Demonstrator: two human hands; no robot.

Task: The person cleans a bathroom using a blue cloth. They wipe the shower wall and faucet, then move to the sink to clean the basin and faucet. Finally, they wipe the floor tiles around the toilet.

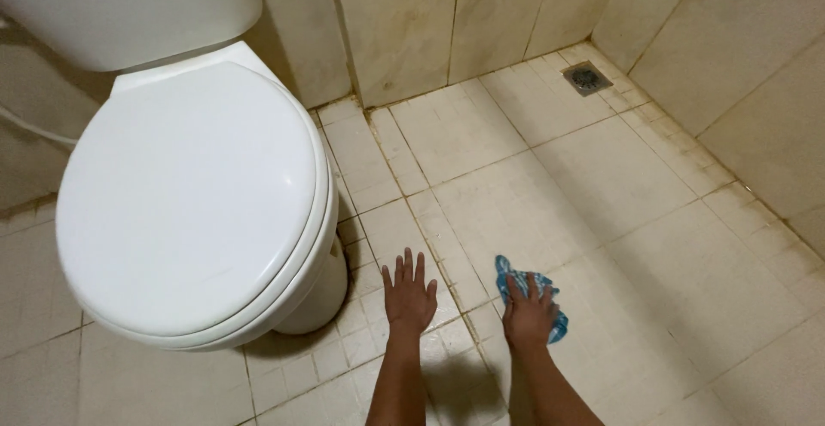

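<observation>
My left hand [409,292] lies flat on the tiled floor [619,194], fingers spread, holding nothing, just right of the toilet's base. My right hand [528,310] presses a blue cloth [553,309] onto the floor tiles a little to the right of the left hand. Part of the cloth is hidden under the palm; its crumpled edges stick out above and to the right.
A white toilet [189,202] with its lid down fills the left side, its cistern [129,9] at the top left. Tiled walls [481,22] close the back and right. A metal floor drain [588,77] sits in the far corner.
</observation>
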